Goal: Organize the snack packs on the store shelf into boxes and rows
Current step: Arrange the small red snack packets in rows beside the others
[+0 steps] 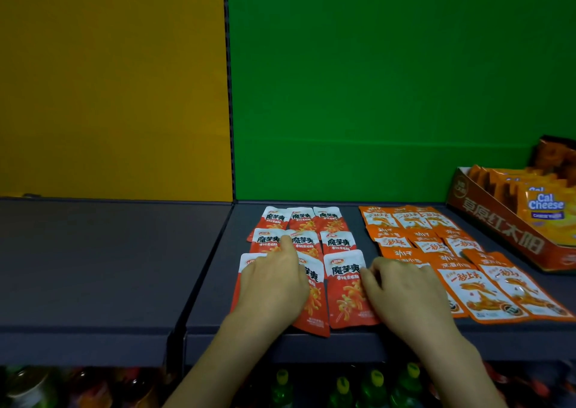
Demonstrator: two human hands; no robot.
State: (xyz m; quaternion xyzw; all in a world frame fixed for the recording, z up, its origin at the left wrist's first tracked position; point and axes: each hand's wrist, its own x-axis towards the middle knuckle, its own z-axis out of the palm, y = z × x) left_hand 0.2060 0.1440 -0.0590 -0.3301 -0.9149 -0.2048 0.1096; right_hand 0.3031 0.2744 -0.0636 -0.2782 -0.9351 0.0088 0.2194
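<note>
head view: red snack packs (338, 242) lie three by three on a dark shelf (109, 267), orange packs (433, 247) just beside. left hand (274, 286) presses flat on them, fingers straight; right hand (408, 292), fingers curled, seems to pinch the front-right red pack (343, 298) at its edge.

Dim, flat indoor light with oversaturated colours. The yellow panel (112, 80) and green panel (389, 80) are evenly lit and darken slightly toward their lower edges. The shelf (109, 267) reads dark grey, and shadows are soft and weak. There is mild sheen on the orange packs (486, 289) at lower right. The red packs (343, 270) mid-frame are fairly sharp, with readable print. The left hand (274, 286) and right hand (408, 295) look slightly soft. The bottles (343, 389) along the bottom edge are dark and blurred. Wide-angle bend shows: the panel seam leans and the shelf front bows.
</note>
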